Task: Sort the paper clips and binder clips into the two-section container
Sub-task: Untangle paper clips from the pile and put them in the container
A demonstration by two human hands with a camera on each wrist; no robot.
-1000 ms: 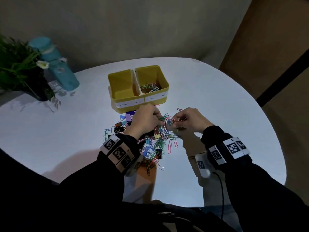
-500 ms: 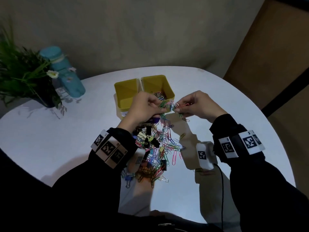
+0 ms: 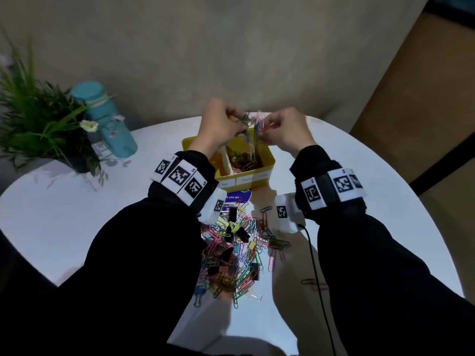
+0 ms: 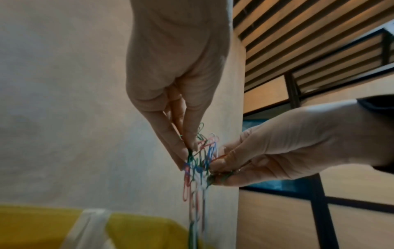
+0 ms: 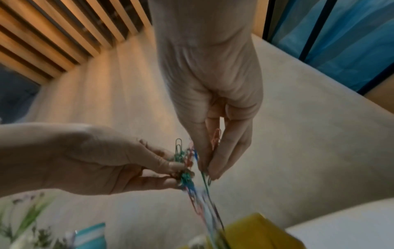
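Both hands are raised above the yellow two-section container (image 3: 267, 160). My left hand (image 3: 221, 127) and my right hand (image 3: 285, 129) each pinch one tangled bunch of coloured paper clips (image 3: 253, 127), which trails down toward the right section, where several paper clips (image 3: 244, 160) lie. In the left wrist view the left hand (image 4: 187, 151) pinches the bunch of coloured paper clips (image 4: 198, 165) from above and the right hand (image 4: 226, 166) from the side. The right wrist view shows the bunch of coloured paper clips (image 5: 192, 168) over the container (image 5: 255, 230). A mixed pile of paper clips and binder clips (image 3: 236, 250) lies on the white table (image 3: 77, 214).
A potted plant (image 3: 38, 124) and a teal bottle (image 3: 108, 122) stand at the table's back left. A small printed card (image 3: 235, 197) lies just in front of the container. A black cable (image 3: 316, 273) runs from my right wrist toward me. A wall rises behind the table.
Both hands have lifted from the pile with the tangled paper clips and moved away from me, now holding them above the container's right section.
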